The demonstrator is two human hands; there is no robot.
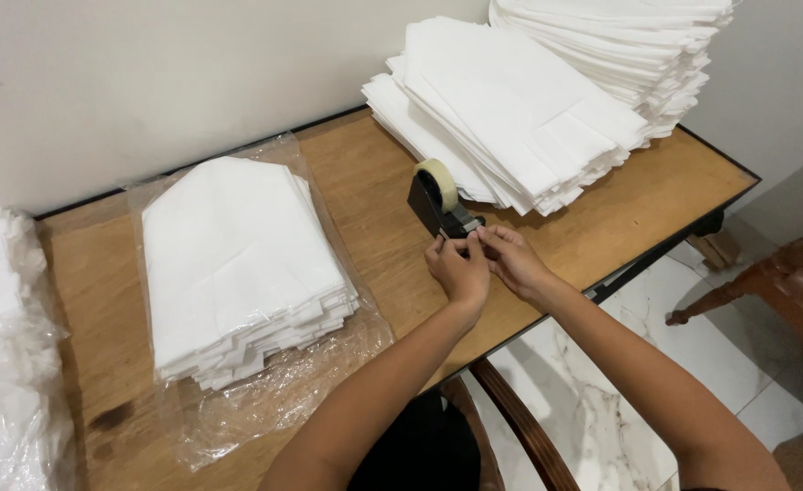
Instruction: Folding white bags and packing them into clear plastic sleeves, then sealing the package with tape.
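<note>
A person's left hand (458,270) and right hand (510,259) meet at the front end of a black tape dispenser (442,211) standing near the middle of a wooden table (374,195), fingertips pressed together in a pinch at the dispenser's cutter, apparently on the free end of the tape, though the strip itself is too thin to make out. The roll of pale tape (438,183) sits upright at the dispenser's back. Just behind the dispenser lie two tall heaps of folded white sheets (519,105), loose and unwrapped. To the dispenser's left, a neat stack of white sheets (238,264) rests on an opened clear plastic wrapper (274,400), not yet closed or taped. Judging by this, a piece of tape is only now being drawn, with wrapping and sealing left to do.
</note>
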